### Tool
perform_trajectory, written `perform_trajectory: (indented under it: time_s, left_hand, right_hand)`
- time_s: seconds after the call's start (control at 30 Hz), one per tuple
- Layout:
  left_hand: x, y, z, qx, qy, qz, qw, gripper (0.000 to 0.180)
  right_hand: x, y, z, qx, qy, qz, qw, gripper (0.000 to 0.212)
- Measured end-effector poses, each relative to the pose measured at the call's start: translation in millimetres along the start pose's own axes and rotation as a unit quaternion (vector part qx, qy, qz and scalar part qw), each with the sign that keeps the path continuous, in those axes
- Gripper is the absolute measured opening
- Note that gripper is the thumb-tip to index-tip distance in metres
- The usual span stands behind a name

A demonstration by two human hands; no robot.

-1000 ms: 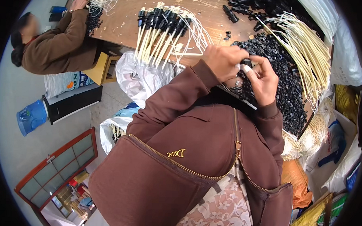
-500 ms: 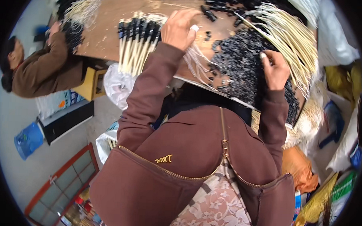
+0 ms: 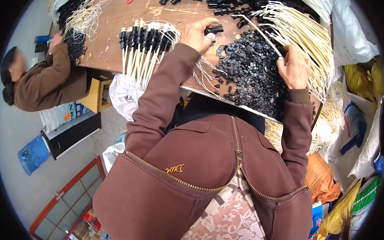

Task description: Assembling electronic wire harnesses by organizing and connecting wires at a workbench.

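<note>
My left hand (image 3: 198, 32) reaches over the wooden table (image 3: 119, 28) and pinches a small black plastic connector (image 3: 214, 29) with a pale cord trailing from it. Just left of it lies a row of finished cords with black ends (image 3: 142, 46). My right hand (image 3: 293, 66) rests on the edge of a heap of small black plastic pieces (image 3: 253, 71), fingers curled against a bundle of pale yellow cords (image 3: 303, 33); whether it grips a cord is hidden.
Another person in a brown jacket (image 3: 45, 81) works at the table's left end beside more black parts (image 3: 74, 46). A yellow stool (image 3: 97, 95), white bags (image 3: 123, 96), a blue water jug (image 3: 32, 154) and colourful sacks (image 3: 362, 79) crowd the floor.
Both hands have moved apart from in front of my chest out onto the table. The left one now holds a black connector near the finished row; the right has settled by the yellow cords.
</note>
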State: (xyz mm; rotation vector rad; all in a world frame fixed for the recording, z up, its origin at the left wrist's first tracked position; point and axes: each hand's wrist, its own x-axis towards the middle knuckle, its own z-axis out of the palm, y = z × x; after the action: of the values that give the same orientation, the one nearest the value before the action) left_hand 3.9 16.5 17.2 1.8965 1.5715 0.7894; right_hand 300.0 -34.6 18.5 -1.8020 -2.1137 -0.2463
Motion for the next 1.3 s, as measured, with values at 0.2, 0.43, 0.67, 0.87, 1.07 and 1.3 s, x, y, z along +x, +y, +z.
perform_trajectory:
  time_s: [0.2, 0.43, 0.67, 0.87, 1.07, 1.3]
  left_hand:
    - [-34, -14, 1, -0.247, -0.044, -0.012, 0.968, 0.041]
    - [-43, -26, -1, -0.307, -0.07, -0.049, 0.948, 0.049]
    - [-39, -45, -2, -0.342, -0.071, -0.051, 0.936, 0.044]
    - [-33, -37, -3, 0.121, -0.04, 0.38, 0.916, 0.036]
    - [-67, 29, 18, 0.26, -0.109, 0.33, 0.901, 0.04]
    - [-56, -13, 21, -0.34, -0.145, -0.146, 0.918, 0.032]
  right_hand:
    - [-7, -23, 23, 0.038, -0.011, -0.028, 0.999, 0.011]
    - [-21, -56, -9, 0.251, -0.046, 0.046, 0.966, 0.009]
    - [-47, -67, -29, 0.47, -0.086, 0.08, 0.875, 0.013]
    - [-45, -77, -29, 0.376, -0.149, 0.027, 0.914, 0.003]
    - [-35, -91, 4, 0.221, 0.033, -0.028, 0.974, 0.013]
    - [-27, -98, -26, 0.597, -0.126, 0.099, 0.786, 0.008]
